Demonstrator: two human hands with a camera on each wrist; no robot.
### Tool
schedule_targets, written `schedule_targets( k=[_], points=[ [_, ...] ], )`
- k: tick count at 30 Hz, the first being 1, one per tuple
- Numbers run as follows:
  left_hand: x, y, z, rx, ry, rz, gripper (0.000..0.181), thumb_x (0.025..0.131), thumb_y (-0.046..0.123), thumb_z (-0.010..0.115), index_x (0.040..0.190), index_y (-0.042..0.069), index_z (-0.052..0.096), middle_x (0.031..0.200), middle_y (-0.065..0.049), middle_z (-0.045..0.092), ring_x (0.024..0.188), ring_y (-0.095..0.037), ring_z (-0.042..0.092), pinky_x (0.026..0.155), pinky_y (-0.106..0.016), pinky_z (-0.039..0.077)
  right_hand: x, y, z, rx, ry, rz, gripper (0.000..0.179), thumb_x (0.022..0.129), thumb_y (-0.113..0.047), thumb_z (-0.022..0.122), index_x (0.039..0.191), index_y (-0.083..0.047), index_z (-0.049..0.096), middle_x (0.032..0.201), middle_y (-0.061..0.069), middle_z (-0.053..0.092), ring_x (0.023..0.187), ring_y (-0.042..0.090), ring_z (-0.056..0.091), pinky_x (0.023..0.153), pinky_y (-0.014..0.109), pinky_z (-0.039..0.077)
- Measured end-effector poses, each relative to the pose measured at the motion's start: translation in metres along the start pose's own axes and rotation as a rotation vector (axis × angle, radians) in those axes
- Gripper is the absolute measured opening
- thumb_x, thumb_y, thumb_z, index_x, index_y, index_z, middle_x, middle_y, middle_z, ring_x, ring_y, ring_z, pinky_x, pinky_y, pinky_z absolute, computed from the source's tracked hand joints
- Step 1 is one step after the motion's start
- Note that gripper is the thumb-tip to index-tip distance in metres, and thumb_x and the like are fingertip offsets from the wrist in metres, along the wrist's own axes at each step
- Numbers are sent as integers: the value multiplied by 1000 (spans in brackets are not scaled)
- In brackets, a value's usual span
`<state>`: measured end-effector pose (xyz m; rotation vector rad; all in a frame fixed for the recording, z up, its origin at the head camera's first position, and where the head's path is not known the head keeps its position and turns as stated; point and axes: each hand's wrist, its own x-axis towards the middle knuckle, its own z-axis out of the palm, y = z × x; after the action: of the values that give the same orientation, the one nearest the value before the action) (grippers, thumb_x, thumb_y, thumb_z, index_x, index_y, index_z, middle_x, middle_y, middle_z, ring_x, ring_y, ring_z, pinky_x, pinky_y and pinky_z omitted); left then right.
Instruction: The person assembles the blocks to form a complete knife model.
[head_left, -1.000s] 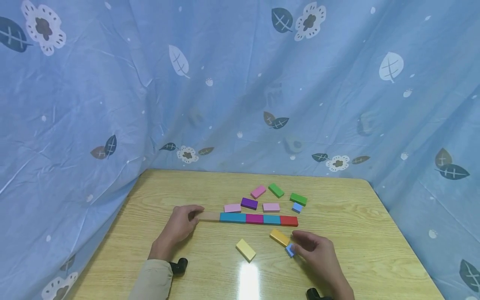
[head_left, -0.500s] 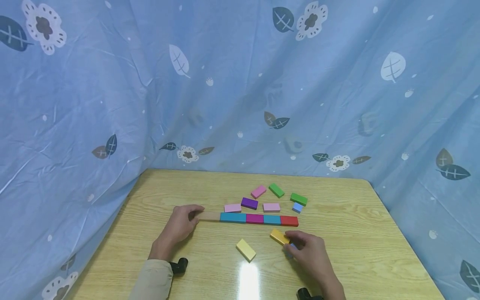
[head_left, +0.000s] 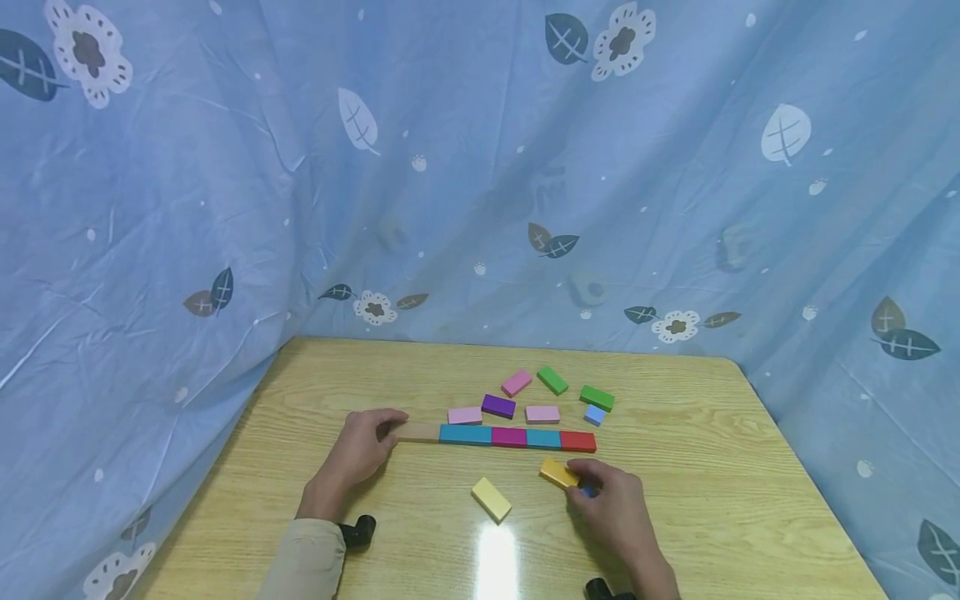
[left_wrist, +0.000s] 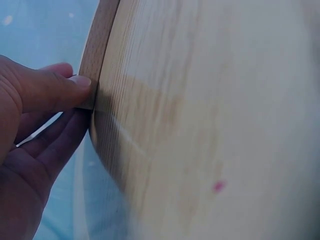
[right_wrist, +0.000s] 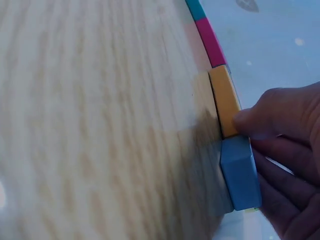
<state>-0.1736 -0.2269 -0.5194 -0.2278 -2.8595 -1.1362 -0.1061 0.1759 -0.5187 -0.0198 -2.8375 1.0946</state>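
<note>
My left hand (head_left: 358, 448) pinches the left end of a plain tan wooden block (head_left: 418, 432), thumb on its near side in the left wrist view. That block begins a straight row: a long teal block (head_left: 466, 435), a magenta block (head_left: 509, 437), a shorter teal block (head_left: 543, 439) and a red block (head_left: 578, 442). In front of the row, my right hand (head_left: 617, 507) pinches an orange block (right_wrist: 224, 100) by its right end. A small blue block (right_wrist: 241, 175) lies right at that end, partly covered by the hand in the head view.
A pale yellow block (head_left: 491, 500) lies between my hands on the wooden table (head_left: 315, 375). Behind the row are pink blocks (head_left: 542, 415), a purple block (head_left: 498, 407), green blocks (head_left: 597, 398) and another blue block (head_left: 595, 415). A blue patterned curtain (head_left: 465, 167) hangs beyond.
My right hand has shifted left, from the small blue block onto the orange block's right end. The left hand and the row have stayed still.
</note>
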Motion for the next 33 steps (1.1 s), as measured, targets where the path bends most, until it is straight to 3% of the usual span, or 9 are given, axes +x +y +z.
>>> schedule_targets(
  k=[6, 14, 19, 23, 28, 33],
  points=[
    [-1, 1, -1, -9, -4, -5, 36, 97, -6, 76, 130, 8, 80, 133, -14, 78, 132, -34, 71, 113, -53, 59, 1, -2, 1, 88, -2, -40, 33, 90, -1, 86, 120, -15, 84, 117, -1, 84, 116, 25, 80, 101, 42, 66],
    [-1, 1, -1, 0, 1, -8, 37, 96, -7, 76, 130, 9, 80, 133, -13, 78, 133, -35, 70, 115, -54, 57, 15, -16, 5, 202, -26, -269, 29, 89, 3, 86, 115, -11, 85, 110, -1, 85, 106, 24, 82, 96, 41, 68],
    [0, 0, 0, -2, 4, 6, 36, 96, -8, 76, 128, 8, 80, 131, -13, 79, 131, -35, 71, 113, -53, 58, 26, -24, 14, 191, -87, -331, 28, 91, 0, 86, 116, -14, 85, 112, -2, 85, 106, 23, 82, 97, 41, 68],
    [1, -1, 1, -12, 7, 22, 36, 95, -9, 77, 127, 7, 80, 129, -14, 80, 129, -35, 73, 109, -52, 61, 31, -29, 23, 174, -129, -324, 27, 93, -2, 85, 116, -14, 85, 114, -2, 84, 106, 22, 82, 95, 40, 68],
    [1, 0, 1, -10, 5, 23, 35, 95, -8, 77, 127, 6, 80, 129, -14, 80, 126, -34, 74, 107, -50, 63, 33, -31, 31, 189, -187, -255, 28, 92, 3, 83, 117, -11, 85, 116, 3, 84, 109, 22, 80, 93, 34, 68],
    [1, 1, 0, -1, 2, 11, 35, 96, -8, 77, 128, 7, 80, 130, -13, 79, 126, -32, 74, 106, -50, 63, 32, -28, 35, 142, -196, -233, 28, 92, 2, 83, 116, -13, 85, 118, 3, 83, 113, 22, 78, 95, 37, 68]
  ],
)
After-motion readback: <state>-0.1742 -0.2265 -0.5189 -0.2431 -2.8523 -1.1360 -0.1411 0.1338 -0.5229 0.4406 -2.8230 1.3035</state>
